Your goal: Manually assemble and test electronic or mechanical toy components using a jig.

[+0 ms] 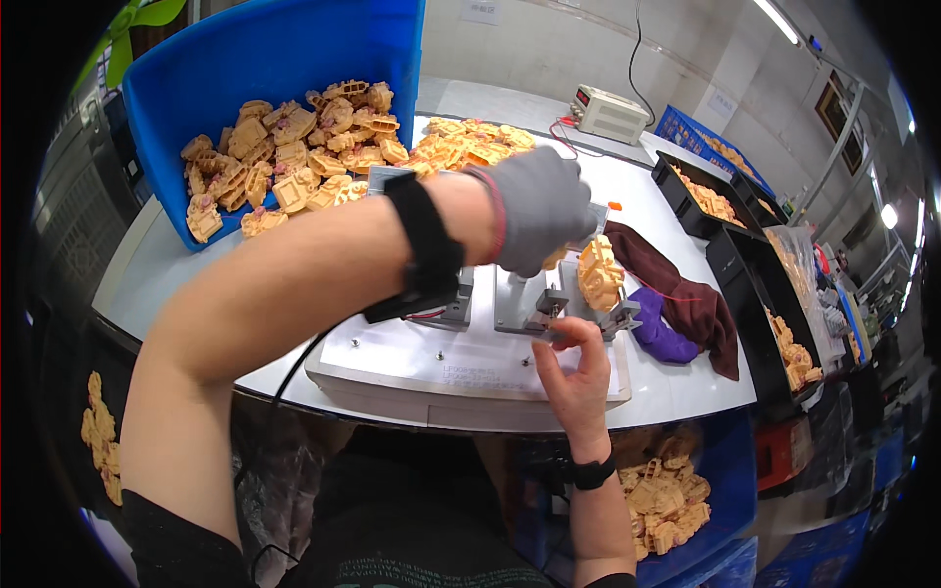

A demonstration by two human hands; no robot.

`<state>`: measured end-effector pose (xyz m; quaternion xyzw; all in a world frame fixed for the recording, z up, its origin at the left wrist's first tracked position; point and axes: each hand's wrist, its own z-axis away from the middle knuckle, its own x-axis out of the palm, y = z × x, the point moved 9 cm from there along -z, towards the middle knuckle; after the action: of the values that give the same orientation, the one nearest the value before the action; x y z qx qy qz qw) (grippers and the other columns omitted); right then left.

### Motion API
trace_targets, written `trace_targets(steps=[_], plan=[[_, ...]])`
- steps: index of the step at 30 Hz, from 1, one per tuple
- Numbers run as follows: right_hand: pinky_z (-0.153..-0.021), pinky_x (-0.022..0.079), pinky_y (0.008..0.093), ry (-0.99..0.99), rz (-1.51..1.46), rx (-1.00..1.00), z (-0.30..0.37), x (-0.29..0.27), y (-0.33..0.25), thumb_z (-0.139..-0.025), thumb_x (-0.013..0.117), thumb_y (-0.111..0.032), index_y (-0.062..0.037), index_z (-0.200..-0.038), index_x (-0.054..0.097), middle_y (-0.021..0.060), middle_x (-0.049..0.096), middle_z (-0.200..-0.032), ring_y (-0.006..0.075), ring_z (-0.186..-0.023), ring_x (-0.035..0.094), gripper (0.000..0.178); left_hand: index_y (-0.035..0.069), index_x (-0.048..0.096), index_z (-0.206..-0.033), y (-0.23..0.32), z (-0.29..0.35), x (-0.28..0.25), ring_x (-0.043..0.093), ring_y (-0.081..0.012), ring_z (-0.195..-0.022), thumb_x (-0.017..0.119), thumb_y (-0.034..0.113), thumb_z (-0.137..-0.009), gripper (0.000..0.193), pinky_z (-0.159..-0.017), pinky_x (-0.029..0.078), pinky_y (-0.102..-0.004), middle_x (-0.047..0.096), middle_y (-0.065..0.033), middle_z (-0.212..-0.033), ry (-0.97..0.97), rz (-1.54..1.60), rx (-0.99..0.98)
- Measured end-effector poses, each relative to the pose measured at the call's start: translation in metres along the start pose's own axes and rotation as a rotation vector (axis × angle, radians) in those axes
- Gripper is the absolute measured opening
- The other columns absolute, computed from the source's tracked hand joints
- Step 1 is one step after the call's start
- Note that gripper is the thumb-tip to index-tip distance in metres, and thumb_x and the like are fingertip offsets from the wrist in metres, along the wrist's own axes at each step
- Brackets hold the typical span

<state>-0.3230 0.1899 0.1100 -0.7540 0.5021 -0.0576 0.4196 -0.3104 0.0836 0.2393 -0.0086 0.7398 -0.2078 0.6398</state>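
My left hand (pixel 544 211), in a grey glove, reaches across the bench with its fingers curled over the grey metal fixture (pixel 517 299). A bit of peach colour shows under the fingers; what they hold is mostly hidden. Right beside it, a peach-coloured moulded plastic part (pixel 600 272) stands upright in the fixture's right side. My bare right hand (pixel 578 377) comes up from below, thumb and forefinger closed at a small metal pin (pixel 553 312) on the fixture's front. The fixture sits on a white base board (pixel 441 367).
A big blue bin (pixel 279 59) of similar parts tilts at the back left, with a loose pile (pixel 466 145) beside it. Purple cloth (pixel 662 328) and brown cloth (pixel 701 309) lie right of the fixture. Black trays (pixel 750 284) stand further right. A power supply (pixel 610 113) sits behind.
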Motion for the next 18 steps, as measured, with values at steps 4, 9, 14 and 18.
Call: trace_targets(steps=[4,9,14,18], plan=[[-0.096,0.044,0.0385,0.115,0.173,-0.074,0.008,-0.029,-0.026,-0.068,0.088,-0.012,-0.0061,-0.135,0.041,0.0175,0.046,-0.137,0.0301,-0.126,0.047,0.082,0.009,0.065,-0.108,0.017,0.047,-0.031,0.063,-0.0322,-0.097,0.079,0.015,-0.071,0.041,-0.086,0.051,-0.0416,0.065,-0.0111,-0.101,0.369,0.602,0.066],[-0.097,0.051,0.0435,0.033,-0.246,0.053,0.059,-0.059,-0.053,-0.075,0.086,-0.012,-0.0059,-0.138,0.038,0.0221,0.057,-0.129,0.0339,-0.113,0.062,0.079,0.010,0.058,-0.125,0.104,0.088,-0.012,0.060,-0.0370,-0.109,0.080,0.012,-0.077,0.053,-0.092,0.051,-0.0413,0.058,-0.0185,-0.124,0.467,1.202,0.145],[-0.097,0.049,0.0347,0.299,0.383,0.339,0.136,-0.223,-0.045,-0.084,0.073,-0.001,-0.0041,-0.119,0.055,0.0116,0.063,-0.118,0.0223,-0.109,0.062,0.039,0.013,0.053,-0.132,0.137,0.104,0.031,0.059,-0.0363,-0.110,0.080,0.020,-0.075,0.064,-0.087,0.052,-0.0429,0.053,-0.0178,-0.131,0.430,1.072,0.075],[-0.088,0.049,0.0322,0.687,1.066,0.797,0.353,-0.453,-0.064,-0.093,0.069,-0.023,-0.0006,-0.125,0.054,0.0121,0.063,-0.116,0.0209,-0.101,0.062,0.042,0.018,0.057,-0.125,0.100,0.153,0.063,0.056,-0.0294,-0.113,0.079,0.016,-0.070,0.060,-0.097,0.045,-0.0445,0.058,-0.0077,-0.121,0.510,0.627,-0.135]])
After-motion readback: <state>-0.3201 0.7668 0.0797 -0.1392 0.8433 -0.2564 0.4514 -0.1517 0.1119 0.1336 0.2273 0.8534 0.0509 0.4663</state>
